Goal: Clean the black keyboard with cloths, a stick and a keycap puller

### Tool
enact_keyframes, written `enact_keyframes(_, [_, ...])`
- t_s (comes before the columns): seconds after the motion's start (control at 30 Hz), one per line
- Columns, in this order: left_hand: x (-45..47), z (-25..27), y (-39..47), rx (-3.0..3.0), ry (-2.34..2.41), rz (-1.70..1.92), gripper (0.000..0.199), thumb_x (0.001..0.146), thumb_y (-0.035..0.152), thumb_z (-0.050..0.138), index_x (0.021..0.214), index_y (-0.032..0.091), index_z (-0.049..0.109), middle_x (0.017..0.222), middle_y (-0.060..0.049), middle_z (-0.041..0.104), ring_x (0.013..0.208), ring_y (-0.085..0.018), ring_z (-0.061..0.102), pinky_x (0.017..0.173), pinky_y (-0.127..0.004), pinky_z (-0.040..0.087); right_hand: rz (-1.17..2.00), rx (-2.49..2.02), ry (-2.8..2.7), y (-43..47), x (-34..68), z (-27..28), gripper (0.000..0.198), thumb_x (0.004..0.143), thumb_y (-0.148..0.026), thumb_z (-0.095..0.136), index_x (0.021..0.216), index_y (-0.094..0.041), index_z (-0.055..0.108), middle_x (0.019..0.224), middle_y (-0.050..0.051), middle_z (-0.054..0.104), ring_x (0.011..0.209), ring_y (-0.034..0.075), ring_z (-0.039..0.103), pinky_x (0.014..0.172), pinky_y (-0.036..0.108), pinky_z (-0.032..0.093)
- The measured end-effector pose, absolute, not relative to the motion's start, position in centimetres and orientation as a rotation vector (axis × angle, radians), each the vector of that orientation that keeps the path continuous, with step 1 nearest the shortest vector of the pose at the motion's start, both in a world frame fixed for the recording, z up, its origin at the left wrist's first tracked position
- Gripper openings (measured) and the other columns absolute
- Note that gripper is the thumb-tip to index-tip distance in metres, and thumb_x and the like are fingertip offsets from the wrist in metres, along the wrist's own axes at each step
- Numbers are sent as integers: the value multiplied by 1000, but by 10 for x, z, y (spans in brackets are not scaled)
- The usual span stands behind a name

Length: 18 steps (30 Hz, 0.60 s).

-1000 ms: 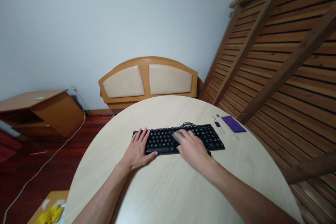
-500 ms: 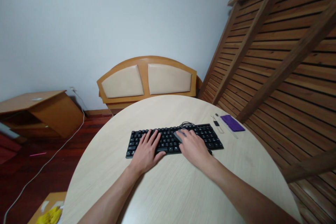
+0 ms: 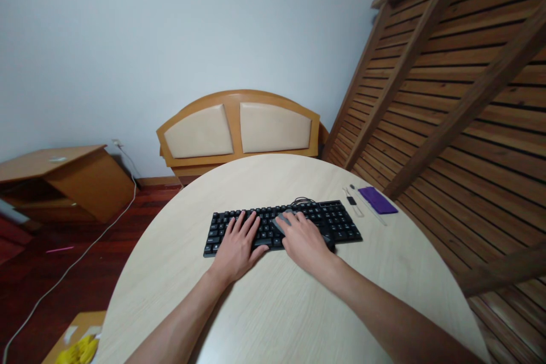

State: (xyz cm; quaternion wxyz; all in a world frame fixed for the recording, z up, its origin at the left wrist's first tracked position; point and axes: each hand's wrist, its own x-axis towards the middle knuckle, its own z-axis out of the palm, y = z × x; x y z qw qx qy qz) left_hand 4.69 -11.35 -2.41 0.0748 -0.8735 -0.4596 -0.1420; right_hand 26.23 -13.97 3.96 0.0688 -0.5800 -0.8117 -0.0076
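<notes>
A black keyboard (image 3: 345,222) lies on the round pale table (image 3: 273,307), its cable bunched behind it. My left hand (image 3: 236,244) rests flat on the keyboard's left half, fingers spread and the thumb at the front edge. Over the keys right of the middle, my right hand (image 3: 301,239) is closed around a grey-and-black brush-like tool (image 3: 282,220). Its flat grey end shows beyond my fingers on the left, and a black end sticks out by the wrist. The palm hides the tool's middle, so its exact kind is unclear.
Right of the keyboard lie a folded purple cloth (image 3: 377,200), a thin pale stick (image 3: 373,210) and a looped wire with a black piece (image 3: 351,201). Behind the table stands a padded headboard (image 3: 236,125). Wooden slats (image 3: 460,114) lean at the right; a low cabinet (image 3: 85,182) stands left.
My right hand has slid a little to the left over the keys with the grey-and-black tool. My left hand stays in place on the keyboard.
</notes>
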Motion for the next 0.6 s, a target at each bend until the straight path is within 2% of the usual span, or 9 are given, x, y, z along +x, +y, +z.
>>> enact_keyframes(0.13, [47,-23,-114,-2625,-1381,-430,73,98,64,42,155,18,39,161,-11,37,150,-38,29,119,-59,29,-2,-1750,-2522,-166,265,41,48,89,-12,51,136,-17,58,134,16,61,116,32,54,88,41,50])
enact_keyframes(0.3, [47,-23,-115,-2625,-1384,-457,72,98,63,44,155,19,39,160,-11,39,149,-38,31,118,-60,30,95,-1760,-2542,-166,284,66,40,88,-14,53,125,-20,67,124,13,67,110,31,59,87,40,49])
enact_keyframes(0.43, [47,-21,-115,-2630,-1390,-468,71,98,61,46,155,20,40,160,-10,39,149,-38,31,119,-60,28,-7,-1852,-2344,-130,306,79,48,88,-12,48,133,-20,62,134,12,62,114,29,57,93,38,46])
enact_keyframes(0.6, [47,-19,-116,-2638,-1390,-492,72,96,62,48,155,22,39,161,-9,39,150,-38,27,120,-61,26,-2,-1871,-2346,-94,309,64,49,89,-15,47,136,-22,61,137,11,61,114,28,56,92,39,45])
